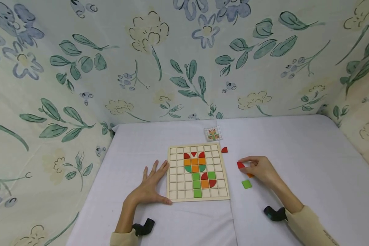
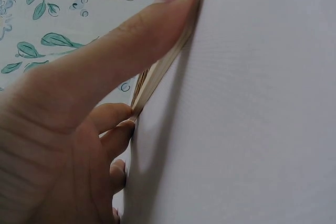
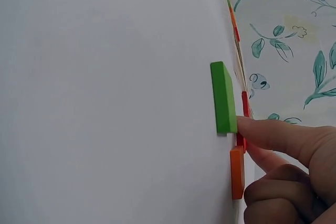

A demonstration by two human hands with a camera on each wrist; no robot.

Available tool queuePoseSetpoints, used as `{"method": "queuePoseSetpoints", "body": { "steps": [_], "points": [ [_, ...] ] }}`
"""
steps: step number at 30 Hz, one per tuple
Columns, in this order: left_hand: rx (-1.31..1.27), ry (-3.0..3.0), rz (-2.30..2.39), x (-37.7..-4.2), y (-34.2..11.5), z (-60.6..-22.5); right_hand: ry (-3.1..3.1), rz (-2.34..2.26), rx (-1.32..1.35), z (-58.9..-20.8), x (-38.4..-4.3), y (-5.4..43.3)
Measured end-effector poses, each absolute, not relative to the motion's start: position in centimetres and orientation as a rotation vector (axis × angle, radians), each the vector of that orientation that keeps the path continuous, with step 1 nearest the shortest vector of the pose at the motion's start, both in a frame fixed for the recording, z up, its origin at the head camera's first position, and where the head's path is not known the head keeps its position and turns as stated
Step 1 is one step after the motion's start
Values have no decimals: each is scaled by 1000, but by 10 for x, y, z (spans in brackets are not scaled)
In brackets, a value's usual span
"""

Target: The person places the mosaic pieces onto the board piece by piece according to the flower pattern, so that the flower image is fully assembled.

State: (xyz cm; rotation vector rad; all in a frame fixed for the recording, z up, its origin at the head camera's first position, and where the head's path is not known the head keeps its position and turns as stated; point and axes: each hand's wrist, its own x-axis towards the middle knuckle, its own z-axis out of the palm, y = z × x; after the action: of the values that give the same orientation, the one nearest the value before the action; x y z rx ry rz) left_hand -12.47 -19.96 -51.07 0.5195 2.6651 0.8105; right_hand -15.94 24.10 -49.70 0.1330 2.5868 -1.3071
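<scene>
A wooden grid board (image 1: 176, 176) lies flat in the middle, its inlaid red, orange and green pieces forming a flower shape with a stem. My left hand (image 1: 147, 189) rests with spread fingers against the board's left edge, thumb at the near left corner. To the right of the board, my right hand (image 1: 261, 169) pinches a red piece (image 1: 240, 165) between thumb and index finger, low over the cloth. An orange piece (image 3: 238, 174) lies partly hidden beneath that hand in the head view. Nearer to me sits a loose green square (image 1: 247, 184).
Just off the board's right edge lies a red quarter-circle piece (image 1: 224, 149). Behind the board is a small pattern card (image 1: 213, 134) with a coloured flower on a grid. White cloth (image 1: 141, 136) covers the table, and a floral curtain (image 1: 184, 61) hangs behind it.
</scene>
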Motion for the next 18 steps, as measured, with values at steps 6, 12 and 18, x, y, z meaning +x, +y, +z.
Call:
{"method": "queuePoseSetpoints", "body": {
  "steps": [6,12,18],
  "points": [
    [522,2663,835,-124,-200,-509,2625,-1276,86,-499,-163,238],
    [529,2660,840,-125,-200,-509,2647,-1252,66,-497,-164,236],
    [523,2656,835,-125,-200,-508,2645,-1238,41,-493,-166,233]
  ]
}}
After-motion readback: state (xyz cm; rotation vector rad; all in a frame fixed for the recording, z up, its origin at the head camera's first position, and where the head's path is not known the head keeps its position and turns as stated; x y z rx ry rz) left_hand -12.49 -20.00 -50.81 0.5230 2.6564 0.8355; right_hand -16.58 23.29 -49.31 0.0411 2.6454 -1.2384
